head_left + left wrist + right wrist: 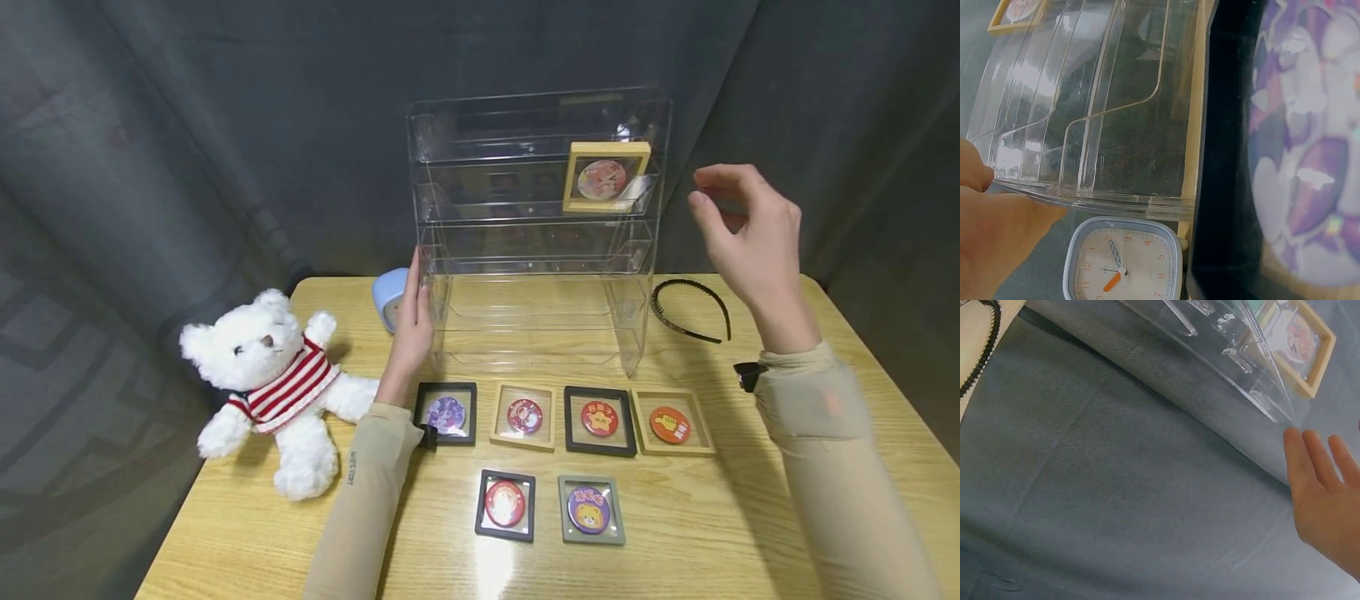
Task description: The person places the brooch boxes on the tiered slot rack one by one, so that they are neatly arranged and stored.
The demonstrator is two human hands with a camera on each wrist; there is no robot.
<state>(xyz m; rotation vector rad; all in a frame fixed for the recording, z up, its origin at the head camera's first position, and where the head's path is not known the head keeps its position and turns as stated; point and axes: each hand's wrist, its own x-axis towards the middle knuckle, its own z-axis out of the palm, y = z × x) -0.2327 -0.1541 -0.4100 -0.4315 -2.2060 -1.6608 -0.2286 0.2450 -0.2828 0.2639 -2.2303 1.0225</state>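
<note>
A clear acrylic display rack [525, 242] with several tiers stands on the wooden table. My left hand [412, 321] grips its left side edge, the thumb seen over the panel in the left wrist view. To the right of the rack, my right hand [757, 237] is raised in the air, fingers loosely bent, thumb apart, holding nothing. A light wood frame with a round pink badge [602, 179] leans on an upper tier at the right end. Before the rack lie a black frame with a purple badge [446, 414] and several other framed badges [523, 417].
A white teddy bear [262, 375] in a striped sweater sits at the left. The blue clock [388, 296] stands behind my left hand, close to the rack. A black headband [693, 287] lies right of the rack. Dark curtain [300, 125] hangs behind the table.
</note>
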